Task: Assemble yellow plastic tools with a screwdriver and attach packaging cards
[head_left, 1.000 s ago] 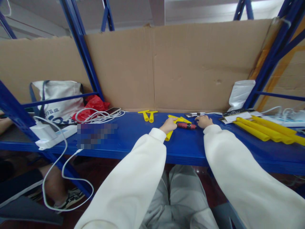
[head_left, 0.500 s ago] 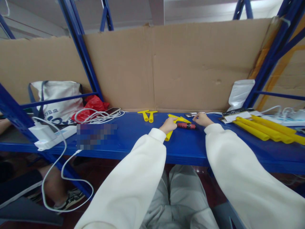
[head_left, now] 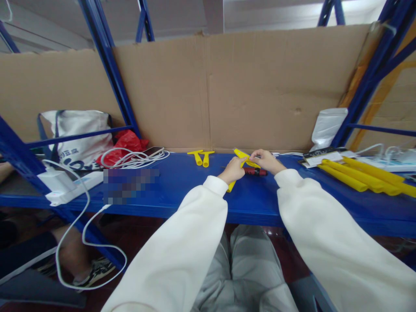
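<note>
A tall sheet of cardboard (head_left: 260, 86) stood behind the blue bench (head_left: 182, 195), between the blue metal posts (head_left: 110, 69) of a rack. In the head camera's view, the person in pale sleeves (head_left: 182, 242) had both hands near the middle of the bench. The left hand (head_left: 232, 170) was closed around the handle of a yellow T-shaped tool (head_left: 241, 154), its handle end showing below the fist and its crossbar slanting away towards the other hand. The right hand (head_left: 264, 160) was at that crossbar, thumb and fingertips drawn close together; whether this grip pinched the tool's edge or something small, I could not tell. A red and black screwdriver (head_left: 256, 172) lay on the bench just beneath the hands, partly hidden by them.

Two more yellow T-shaped tools (head_left: 206, 160) lay side by side to the left, near the cardboard. On the right were several long yellow tubes (head_left: 354, 177), with flat black and white packets (head_left: 329, 157) beside them and a white pouch (head_left: 328, 128) propped behind. Far to the left were a white cloth bag (head_left: 82, 123), a red plastic bag (head_left: 131, 141), a coiled white cable (head_left: 139, 160) and a white power strip (head_left: 84, 186).
</note>
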### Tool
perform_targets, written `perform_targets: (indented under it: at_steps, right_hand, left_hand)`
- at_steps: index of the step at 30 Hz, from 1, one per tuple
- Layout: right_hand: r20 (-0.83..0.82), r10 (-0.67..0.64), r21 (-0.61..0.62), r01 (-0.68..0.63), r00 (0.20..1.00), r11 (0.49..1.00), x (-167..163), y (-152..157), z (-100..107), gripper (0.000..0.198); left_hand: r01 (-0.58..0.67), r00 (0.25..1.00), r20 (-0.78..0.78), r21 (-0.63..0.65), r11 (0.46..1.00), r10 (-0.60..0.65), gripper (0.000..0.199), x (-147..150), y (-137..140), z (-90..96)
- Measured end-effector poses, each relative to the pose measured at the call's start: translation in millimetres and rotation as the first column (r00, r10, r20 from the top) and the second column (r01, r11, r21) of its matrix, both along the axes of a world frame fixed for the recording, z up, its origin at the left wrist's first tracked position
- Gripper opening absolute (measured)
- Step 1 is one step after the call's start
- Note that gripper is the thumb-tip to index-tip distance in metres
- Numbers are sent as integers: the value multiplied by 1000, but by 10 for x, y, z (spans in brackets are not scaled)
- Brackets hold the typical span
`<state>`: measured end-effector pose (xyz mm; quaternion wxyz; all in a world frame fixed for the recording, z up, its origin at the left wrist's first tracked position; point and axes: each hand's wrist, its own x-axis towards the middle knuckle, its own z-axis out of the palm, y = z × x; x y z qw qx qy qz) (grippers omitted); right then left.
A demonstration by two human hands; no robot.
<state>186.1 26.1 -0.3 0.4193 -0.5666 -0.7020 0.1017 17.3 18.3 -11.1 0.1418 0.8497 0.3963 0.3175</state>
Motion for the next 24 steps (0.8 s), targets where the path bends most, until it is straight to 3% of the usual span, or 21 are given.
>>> perform_targets:
  at_steps: [12,24]
  right_hand:
    - [23,-56,0,56,998,998,20,25,0,10]
    - [-125,-50,-79,40,991,996,-5,41,-32,5]
  left_hand:
    - [12,998,-54,65,998,-8,59,26,10,-22]
    - [19,995,-102,102,995,-8,59,16,-20,-5]
